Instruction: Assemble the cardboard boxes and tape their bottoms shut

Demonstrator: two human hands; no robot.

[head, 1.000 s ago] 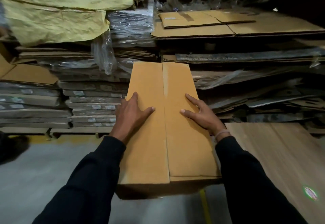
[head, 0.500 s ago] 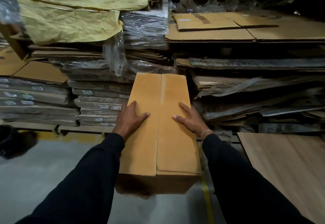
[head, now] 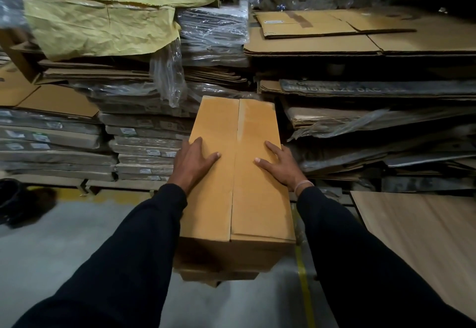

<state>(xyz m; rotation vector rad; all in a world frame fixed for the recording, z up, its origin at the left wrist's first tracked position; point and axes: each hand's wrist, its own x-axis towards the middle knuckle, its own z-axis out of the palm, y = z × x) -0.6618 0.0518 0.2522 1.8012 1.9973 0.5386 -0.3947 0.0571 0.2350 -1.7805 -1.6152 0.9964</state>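
Box: cardboard box (head: 239, 178), flaps folded together
Left hand (head: 192, 164): flat, fingers straight, pressing left flap
Right hand (head: 279, 164): flat, fingers spread, pressing right flap

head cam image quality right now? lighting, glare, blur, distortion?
Head view: dim warehouse light, with the box top and both hands, left hand and right hand, evenly lit and sharp; specular glare on the plastic wrap; upper right corner nearly black; motion blur at the left edge; wide-angle bowing of the cardboard stacks.
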